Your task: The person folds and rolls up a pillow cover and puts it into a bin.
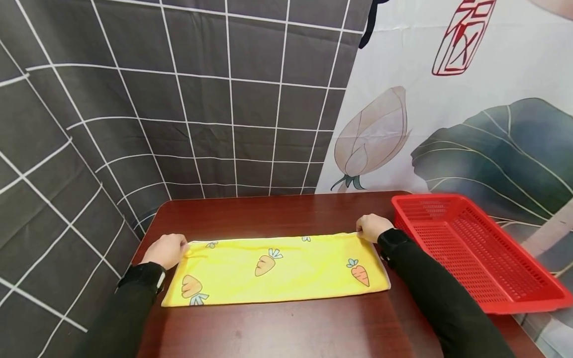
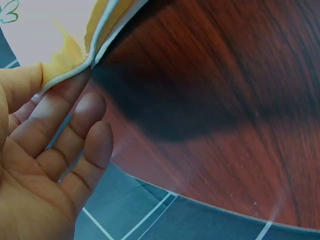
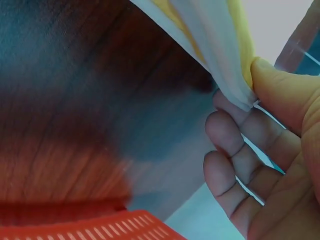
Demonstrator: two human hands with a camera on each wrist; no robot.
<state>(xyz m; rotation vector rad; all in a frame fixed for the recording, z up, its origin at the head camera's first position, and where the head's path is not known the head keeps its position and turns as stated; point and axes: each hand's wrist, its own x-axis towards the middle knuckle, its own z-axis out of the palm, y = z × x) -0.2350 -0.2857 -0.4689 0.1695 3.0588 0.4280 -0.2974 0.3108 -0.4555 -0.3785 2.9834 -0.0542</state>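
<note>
A yellow cloth (image 1: pixel 277 268) printed with orange carrots lies folded into a long strip on the dark red wooden table (image 1: pixel 277 328). My left hand (image 1: pixel 167 250) pinches the cloth's far left corner (image 2: pixel 82 62) between thumb and forefinger. My right hand (image 1: pixel 372 227) pinches the far right corner (image 3: pixel 240 92) the same way, the other fingers loosely curled below. Both forearms wear black sleeves.
A red perforated plastic basket (image 1: pixel 474 248) stands on the table's right side, close to my right arm. A dark grid-patterned curtain (image 1: pixel 179 109) and a cloth printed with leaves hang behind the table. The table's left edge (image 2: pixel 200 200) lies near my left hand.
</note>
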